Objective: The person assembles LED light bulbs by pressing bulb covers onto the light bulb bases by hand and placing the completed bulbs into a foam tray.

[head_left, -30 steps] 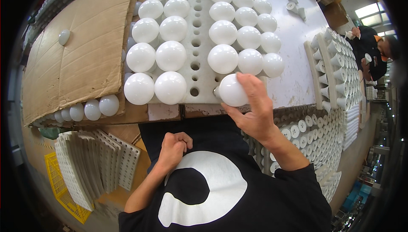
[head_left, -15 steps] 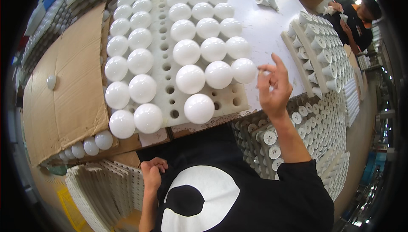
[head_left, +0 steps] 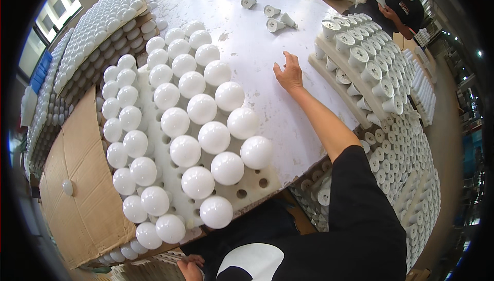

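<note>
My right hand (head_left: 289, 72) is stretched out over the white tabletop, fingers apart and with nothing in it. It is between the rows of round white bulb covers (head_left: 214, 138) and a rack of white cone-shaped lamp bases (head_left: 357, 57), touching neither. Beyond its fingertips lie several loose lamp bases (head_left: 275, 24). The covers stand in a pale board with holes (head_left: 270, 179). Low in the picture, close to my body, my left hand (head_left: 191, 267) has its fingers curled in and holds nothing I can see; its lower part is cut off.
A cardboard sheet (head_left: 82, 178) lies on the left, with a small white dome (head_left: 67, 187) on it. Stacked trays of bulb covers (head_left: 105, 23) rise at the far left. More lamp bases (head_left: 396, 152) are piled at the right. A co-worker (head_left: 393, 3) handles a lamp base at the far right.
My right hand has moved away from the front bulb covers, farther out over the tabletop. The view has shifted, showing more of the table's far side. My left hand stays near my body.
</note>
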The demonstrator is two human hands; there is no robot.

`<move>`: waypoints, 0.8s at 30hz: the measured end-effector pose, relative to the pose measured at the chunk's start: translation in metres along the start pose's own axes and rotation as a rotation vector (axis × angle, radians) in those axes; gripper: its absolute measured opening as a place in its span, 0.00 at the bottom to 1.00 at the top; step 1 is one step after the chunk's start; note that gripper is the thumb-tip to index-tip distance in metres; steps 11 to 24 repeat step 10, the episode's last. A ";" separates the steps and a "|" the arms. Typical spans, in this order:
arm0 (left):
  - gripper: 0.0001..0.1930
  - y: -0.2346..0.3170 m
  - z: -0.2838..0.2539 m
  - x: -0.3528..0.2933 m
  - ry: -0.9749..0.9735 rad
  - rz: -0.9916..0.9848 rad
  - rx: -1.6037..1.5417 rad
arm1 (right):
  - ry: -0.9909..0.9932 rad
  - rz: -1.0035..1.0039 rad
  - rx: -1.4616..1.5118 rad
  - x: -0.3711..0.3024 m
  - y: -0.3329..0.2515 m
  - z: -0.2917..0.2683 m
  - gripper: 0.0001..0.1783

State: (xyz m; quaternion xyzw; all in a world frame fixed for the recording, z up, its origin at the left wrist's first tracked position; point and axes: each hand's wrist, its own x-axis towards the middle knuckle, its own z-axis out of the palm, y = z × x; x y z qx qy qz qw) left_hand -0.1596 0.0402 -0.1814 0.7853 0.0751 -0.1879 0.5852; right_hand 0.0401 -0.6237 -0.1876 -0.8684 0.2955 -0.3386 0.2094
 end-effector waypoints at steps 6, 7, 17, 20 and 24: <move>0.29 0.014 -0.017 -0.006 -0.024 -0.403 0.359 | 0.060 -0.007 -0.123 0.059 0.029 0.047 0.39; 0.29 0.001 -0.022 -0.005 -0.024 -0.400 0.370 | 0.094 -0.063 -0.186 0.072 0.033 0.053 0.40; 0.08 -0.059 -0.032 0.011 0.150 0.086 0.080 | 0.109 -0.088 -0.280 0.105 0.038 0.069 0.41; 0.08 -0.059 -0.032 0.011 0.150 0.086 0.080 | 0.109 -0.088 -0.280 0.105 0.038 0.069 0.41; 0.08 -0.059 -0.032 0.011 0.150 0.086 0.080 | 0.109 -0.088 -0.280 0.105 0.038 0.069 0.41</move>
